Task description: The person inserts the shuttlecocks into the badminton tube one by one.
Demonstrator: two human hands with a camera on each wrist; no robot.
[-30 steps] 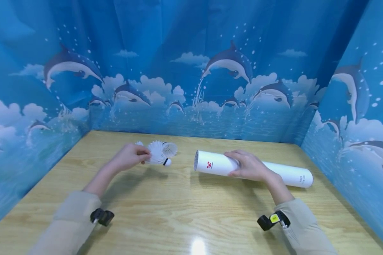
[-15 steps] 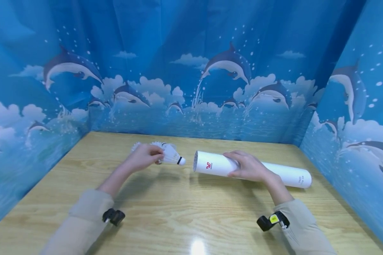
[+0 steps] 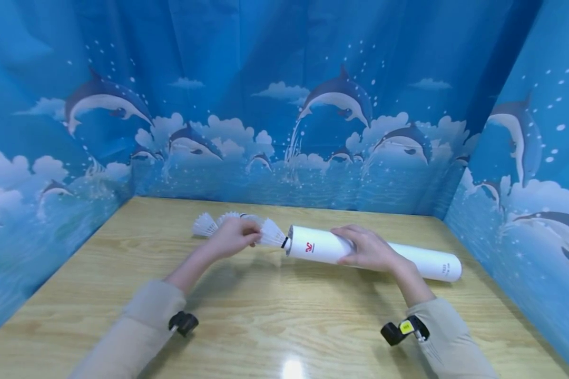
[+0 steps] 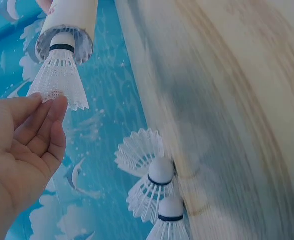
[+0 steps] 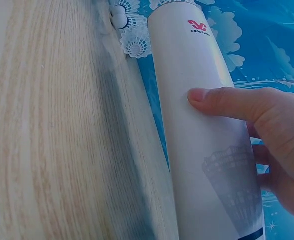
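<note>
My left hand [image 3: 234, 237] pinches a white shuttlecock [image 3: 272, 233] by the rim of its skirt, thumb against fingers. Its cork, with a black band, points into the open end of a white shuttlecock tube [image 3: 322, 243]; in the left wrist view the cork sits at the tube's mouth [image 4: 86, 50]. Around the middle of the tube, my right hand [image 3: 367, 247] grips from above, thumb on the near side in the right wrist view. The tube lies slanted, its far end to the right, with a red logo near the mouth.
Several loose shuttlecocks [image 4: 152, 195] lie on the wooden table [image 3: 246, 326] behind my left hand, one skirt [image 3: 204, 225] showing at its left. A blue dolphin-print curtain [image 3: 265, 105] stands along the table's back and sides.
My left hand has moved right with the shuttlecock, bringing its cork from well left of the tube to the tube's mouth. The right hand and tube have stayed nearly in place.
</note>
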